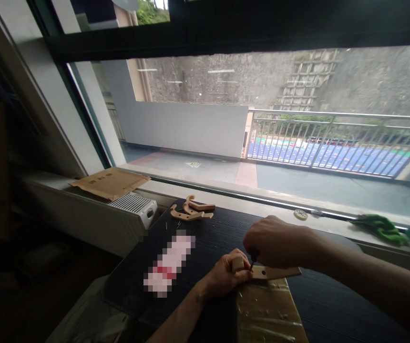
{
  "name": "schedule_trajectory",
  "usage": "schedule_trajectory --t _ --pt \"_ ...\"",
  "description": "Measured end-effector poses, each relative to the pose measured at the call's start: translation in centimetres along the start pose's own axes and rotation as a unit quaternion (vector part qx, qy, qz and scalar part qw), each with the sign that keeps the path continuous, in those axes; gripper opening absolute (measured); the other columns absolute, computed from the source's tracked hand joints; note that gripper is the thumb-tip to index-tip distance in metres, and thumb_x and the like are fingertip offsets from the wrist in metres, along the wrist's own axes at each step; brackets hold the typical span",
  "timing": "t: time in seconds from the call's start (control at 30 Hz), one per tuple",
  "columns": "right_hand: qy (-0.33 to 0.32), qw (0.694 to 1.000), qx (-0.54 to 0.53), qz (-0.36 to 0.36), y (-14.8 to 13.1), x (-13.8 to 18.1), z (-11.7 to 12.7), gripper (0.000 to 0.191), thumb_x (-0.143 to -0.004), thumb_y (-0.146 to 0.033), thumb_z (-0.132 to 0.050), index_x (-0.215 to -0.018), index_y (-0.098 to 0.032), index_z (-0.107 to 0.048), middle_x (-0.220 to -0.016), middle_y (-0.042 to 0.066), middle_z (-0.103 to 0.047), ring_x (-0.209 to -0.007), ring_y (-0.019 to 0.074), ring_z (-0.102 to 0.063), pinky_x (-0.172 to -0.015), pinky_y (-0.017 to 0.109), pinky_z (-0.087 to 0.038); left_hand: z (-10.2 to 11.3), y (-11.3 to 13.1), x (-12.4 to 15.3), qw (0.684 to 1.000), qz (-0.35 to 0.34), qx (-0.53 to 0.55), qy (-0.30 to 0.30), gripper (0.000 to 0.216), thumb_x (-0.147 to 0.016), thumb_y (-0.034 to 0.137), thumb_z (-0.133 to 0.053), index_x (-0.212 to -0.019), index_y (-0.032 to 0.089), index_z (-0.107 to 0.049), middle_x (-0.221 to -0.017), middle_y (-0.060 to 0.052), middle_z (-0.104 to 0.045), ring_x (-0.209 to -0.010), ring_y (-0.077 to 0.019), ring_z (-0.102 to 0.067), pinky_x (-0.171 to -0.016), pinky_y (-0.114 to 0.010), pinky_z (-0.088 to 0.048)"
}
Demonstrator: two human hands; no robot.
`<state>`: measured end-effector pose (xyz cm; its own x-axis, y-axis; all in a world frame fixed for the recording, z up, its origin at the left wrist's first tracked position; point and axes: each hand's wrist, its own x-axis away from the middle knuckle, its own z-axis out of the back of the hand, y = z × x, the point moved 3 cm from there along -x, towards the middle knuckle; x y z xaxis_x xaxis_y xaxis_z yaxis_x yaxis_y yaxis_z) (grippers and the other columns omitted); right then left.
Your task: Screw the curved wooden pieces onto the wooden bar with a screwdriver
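My left hand [222,275] grips the curled end of a light wooden hook [278,273], its fingers closed around it. The hook's flat arm, with a dark hole in it, lies along the far end of a brown block wrapped in clear film or tape [267,312]. Above the hook my right hand [274,240] is closed around a screwdriver [251,265]. Only a bit of its dark handle and thin shaft shows, pointing down at the wood by my left fingertips. The tip is hidden.
Several more wooden hooks [190,216] lie at the dark table's [129,276] far edge, with small screws [166,226] beside them. A blurred pink item [172,259] is nearer. The sill holds a tape roll [301,215] and green cloth [380,227]. A cardboard envelope [110,183] covers part of the radiator [119,224].
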<state>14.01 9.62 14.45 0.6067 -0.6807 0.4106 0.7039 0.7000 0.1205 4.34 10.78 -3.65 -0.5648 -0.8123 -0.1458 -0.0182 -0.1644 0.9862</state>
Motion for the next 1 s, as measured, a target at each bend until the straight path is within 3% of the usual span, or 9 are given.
schedule_trajectory --t 0.13,0.4,0.6,0.87,1.0 --pt "0.010 1.000 -0.003 -0.001 -0.1 -0.3 -0.6 0.017 -0.071 -0.013 -0.055 -0.076 -0.014 -0.072 -0.069 0.008 -0.069 -0.060 0.0153 -0.058 -0.049 0.025 -0.027 0.1 -0.1 0.0 1.000 0.003 -0.002 -0.004 0.019 -0.072 0.027 -0.069 -0.067 0.015 -0.055 -0.085 -0.001 -0.054 -0.079 -0.0135 -0.051 -0.073 -0.024 -0.040" --pt "0.026 1.000 -0.008 -0.013 0.8 0.3 -0.7 0.026 -0.071 -0.019 -0.056 -0.092 -0.020 -0.072 -0.077 0.006 -0.070 -0.065 0.0174 -0.060 -0.051 0.025 -0.030 0.0 0.0 0.1 1.000 0.007 -0.013 0.005 0.018 -0.072 0.028 -0.069 -0.068 0.016 -0.056 -0.084 -0.001 -0.053 -0.076 -0.0125 -0.050 -0.070 -0.023 -0.040" --pt "0.025 1.000 0.017 0.001 -0.2 0.3 -0.3 0.017 -0.073 -0.011 -0.054 -0.074 -0.014 -0.071 -0.069 0.008 -0.068 -0.062 0.0166 -0.059 -0.050 0.025 -0.028 -0.1 0.3 0.1 1.000 0.003 -0.016 0.005 0.016 -0.072 0.026 -0.069 -0.069 0.016 -0.057 -0.084 -0.001 -0.054 -0.079 -0.0138 -0.051 -0.074 -0.024 -0.041" --pt "0.020 0.999 0.016 -0.021 -0.2 0.2 -0.3 0.019 -0.077 -0.018 -0.052 -0.075 -0.012 -0.070 -0.068 0.008 -0.068 -0.059 0.0155 -0.058 -0.049 0.025 -0.029 -0.2 0.7 0.3 1.000 0.003 -0.018 -0.002 0.015 -0.074 0.026 -0.067 -0.072 0.016 -0.056 -0.085 -0.001 -0.053 -0.078 -0.0135 -0.050 -0.072 -0.025 -0.040" --pt "0.008 1.000 0.028 -0.006 -0.9 0.4 0.2 0.015 -0.073 -0.012 -0.056 -0.078 -0.014 -0.070 -0.073 0.007 -0.069 -0.063 0.0166 -0.060 -0.049 0.025 -0.029 -0.1 0.7 0.4 1.000 0.007 -0.022 0.002 0.014 -0.073 0.026 -0.067 -0.072 0.016 -0.057 -0.083 0.000 -0.053 -0.077 -0.0136 -0.049 -0.071 -0.025 -0.040"
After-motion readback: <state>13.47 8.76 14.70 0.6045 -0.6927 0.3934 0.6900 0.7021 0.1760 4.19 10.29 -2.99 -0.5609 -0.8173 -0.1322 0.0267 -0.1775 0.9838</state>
